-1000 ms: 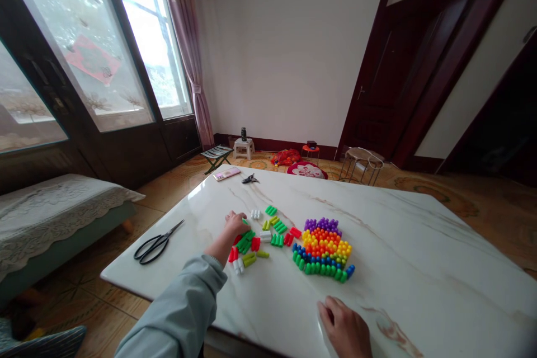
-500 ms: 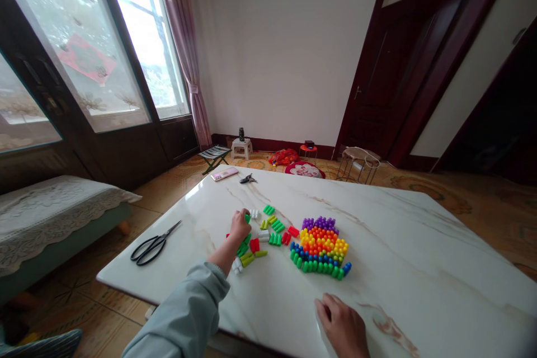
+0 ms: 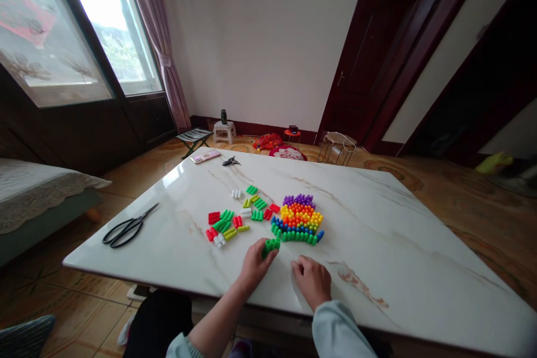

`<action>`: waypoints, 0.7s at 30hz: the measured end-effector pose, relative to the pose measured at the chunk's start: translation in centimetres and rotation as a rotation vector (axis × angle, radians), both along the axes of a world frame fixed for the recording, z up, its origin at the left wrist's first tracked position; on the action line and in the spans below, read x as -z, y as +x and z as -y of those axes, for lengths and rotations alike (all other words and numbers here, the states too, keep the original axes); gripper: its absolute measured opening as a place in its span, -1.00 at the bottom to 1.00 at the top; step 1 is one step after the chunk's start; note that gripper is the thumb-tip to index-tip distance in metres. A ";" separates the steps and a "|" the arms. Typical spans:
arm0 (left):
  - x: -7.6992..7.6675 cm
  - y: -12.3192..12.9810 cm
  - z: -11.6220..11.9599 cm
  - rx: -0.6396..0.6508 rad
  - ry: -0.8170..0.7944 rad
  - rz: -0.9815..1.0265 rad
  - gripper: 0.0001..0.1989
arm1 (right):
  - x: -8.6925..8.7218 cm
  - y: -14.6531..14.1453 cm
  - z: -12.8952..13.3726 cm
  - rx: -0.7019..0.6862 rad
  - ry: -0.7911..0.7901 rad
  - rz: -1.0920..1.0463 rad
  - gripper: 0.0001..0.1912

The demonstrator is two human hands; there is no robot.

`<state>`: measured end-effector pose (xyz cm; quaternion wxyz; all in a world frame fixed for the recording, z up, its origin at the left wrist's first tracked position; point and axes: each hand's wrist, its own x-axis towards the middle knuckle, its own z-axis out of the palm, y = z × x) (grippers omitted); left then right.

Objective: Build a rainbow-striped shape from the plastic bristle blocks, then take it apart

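Observation:
My left hand (image 3: 254, 262) is closed on a green connecting block (image 3: 271, 246), a short row of joined tubes, held just above the table in front of the bead-like build. My right hand (image 3: 312, 281) lies to its right on the tabletop, fingers curled in, nothing showing in them. Beyond both hands sits the colourful bumpy build (image 3: 298, 222), banded purple, orange, yellow, blue and green. To the left lie loose block pieces: green ones (image 3: 222, 225), red ones (image 3: 213, 217), white ones (image 3: 245, 213) and yellow-green ones (image 3: 230, 234).
Black-handled scissors (image 3: 130, 227) lie on the left of the marble-look table (image 3: 377, 235). A phone (image 3: 205, 156) and a small dark tool (image 3: 230, 161) are at its far edge. Stools (image 3: 224, 132) and a red bag (image 3: 269, 141) stand beyond, on the floor.
My left hand has come back from the loose pieces towards me and right, bringing a green block. My right hand stays curled on the table. The view has shifted right and down.

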<state>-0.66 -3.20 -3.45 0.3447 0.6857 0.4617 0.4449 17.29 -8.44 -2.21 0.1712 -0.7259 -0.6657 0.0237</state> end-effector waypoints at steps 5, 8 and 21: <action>-0.8 -0.1 0.0 0.084 0.055 -0.180 -0.82 | -0.2 -1.5 0.0 0.159 -0.027 -0.448 -0.59; -0.9 -0.2 -0.1 0.109 0.043 -0.235 -0.85 | 0.1 -2.4 0.2 0.103 0.092 -0.577 -0.49; -1.6 0.1 0.3 0.132 0.008 -0.396 -0.89 | 1.1 -3.3 -0.2 0.026 0.317 -0.741 -0.61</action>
